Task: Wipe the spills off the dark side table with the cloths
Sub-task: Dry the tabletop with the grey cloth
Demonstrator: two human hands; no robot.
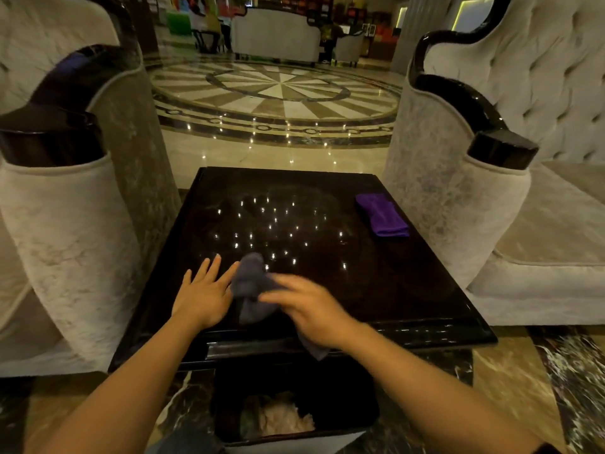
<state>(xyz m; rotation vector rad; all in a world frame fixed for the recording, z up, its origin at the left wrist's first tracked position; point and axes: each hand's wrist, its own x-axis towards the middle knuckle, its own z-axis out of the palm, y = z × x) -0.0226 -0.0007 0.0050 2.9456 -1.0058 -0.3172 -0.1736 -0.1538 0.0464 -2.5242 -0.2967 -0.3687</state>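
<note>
At six o'clock, nearest, a dark bin (294,417) holds crumpled waste. On the counter (409,290), the left hand (203,298) lies flat, fingers spread; the right hand (314,311), blurred, grips one grey cloth (250,283) at its near edge. One purple cloth (383,216) sits folded at two o'clock. Wiping looks midway; spills are indistinguishable from glints.

1. At nine o'clock we list a pale velvet armchair (75,224) with a glossy dark armrest cap.
2. At three o'clock we list a tufted pale sofa (530,178), its arm capped in the same dark gloss.
3. At twelve o'clock we note a polished marble floor (275,93) with a round sunburst inlay.
4. Beyond it we note a pale settee (276,36), blurred.
5. At six o'clock we list a dark bin (294,411) holding crumpled pale waste.
</note>
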